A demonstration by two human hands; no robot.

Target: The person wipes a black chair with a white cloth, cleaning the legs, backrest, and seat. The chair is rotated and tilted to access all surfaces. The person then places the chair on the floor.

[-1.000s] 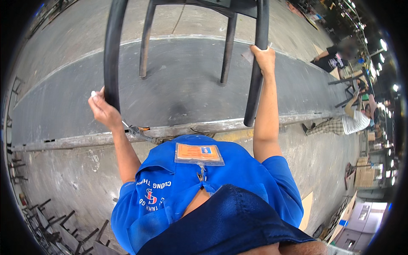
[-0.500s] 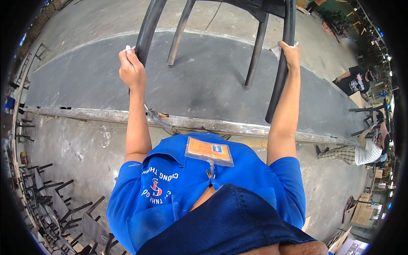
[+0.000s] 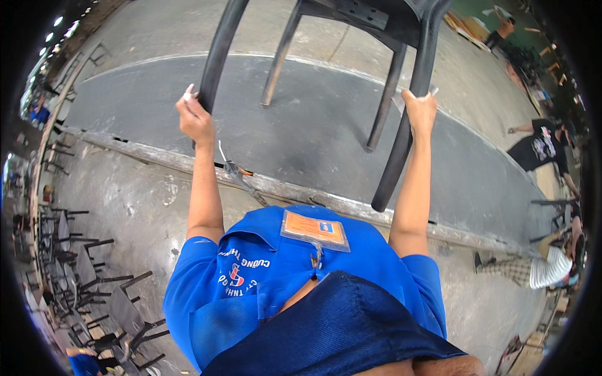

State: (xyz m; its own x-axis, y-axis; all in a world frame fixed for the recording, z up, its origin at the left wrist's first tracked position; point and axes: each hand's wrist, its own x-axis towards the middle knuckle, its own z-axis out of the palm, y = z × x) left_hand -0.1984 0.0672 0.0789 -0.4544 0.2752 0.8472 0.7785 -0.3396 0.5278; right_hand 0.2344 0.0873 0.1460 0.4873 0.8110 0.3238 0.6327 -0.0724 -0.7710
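Note:
A black wooden chair point(image 3: 395, 28) is tipped over the dark tabletop, its legs pointing toward me. My left hand point(image 3: 196, 119) is closed round the long left leg point(image 3: 219, 59), and something white shows at its fingertips. On the right, my right hand point(image 3: 419, 113) wraps the other long leg point(image 3: 395, 166), pressing a thin pale sheet point(image 3: 399, 100) against it; whether this is sandpaper or cloth I cannot tell. Two thinner legs point(image 3: 279, 59) with worn, brownish patches stand between my hands. Part of the chair is cut off by the upper edge.
The long dark table point(image 3: 301, 150) has a worn pale edge facing me. An air gun-like tool with a hose point(image 3: 235, 172) hangs at that edge. Several black chairs point(image 3: 128, 310) crowd the lower left. Co-workers point(image 3: 539, 144) are at the right, near more chairs.
The chair has come toward me, and the right leg's end now reaches past the table's near edge. My right hand has shifted slightly down and left. The whole view has turned a little.

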